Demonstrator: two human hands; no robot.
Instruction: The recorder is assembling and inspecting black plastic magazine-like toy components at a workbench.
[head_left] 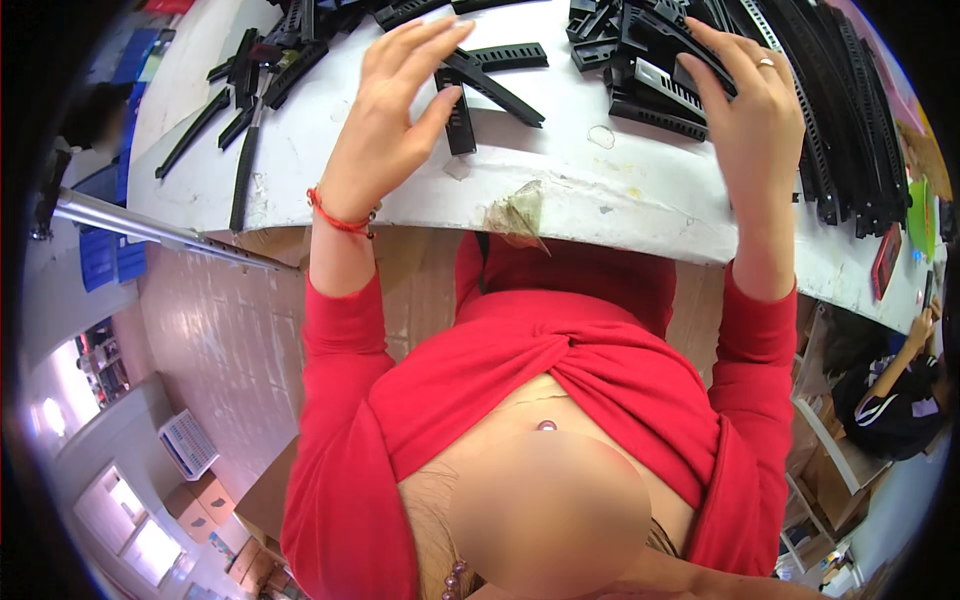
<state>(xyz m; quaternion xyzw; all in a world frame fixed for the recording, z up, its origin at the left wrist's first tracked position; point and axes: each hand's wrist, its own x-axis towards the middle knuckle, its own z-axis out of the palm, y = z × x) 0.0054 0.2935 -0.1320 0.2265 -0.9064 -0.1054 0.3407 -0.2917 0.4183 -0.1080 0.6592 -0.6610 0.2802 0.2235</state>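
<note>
My left hand (395, 115) hovers over the table with its fingers stretched and thumb apart, holding nothing. Just beside its fingertips lie several black slotted plastic strips: one slanting strip (500, 92) crosses the others, and a short upright one (459, 125) sits below the thumb. At the right, my right hand (755, 95), with a ring on one finger, has its thumb and fingers on either side of a black plastic strip (690, 42) in a pile. Its grip is partly hidden by the dark parts. Under that hand lies a slotted black piece (655, 115).
Long black strips (845, 120) are heaped along the table's right side. More black parts (285, 75) and a thin tool (255, 120) lie at left. A red phone-like object (885, 262) rests near the right edge. Another person (895, 400) sits at far right.
</note>
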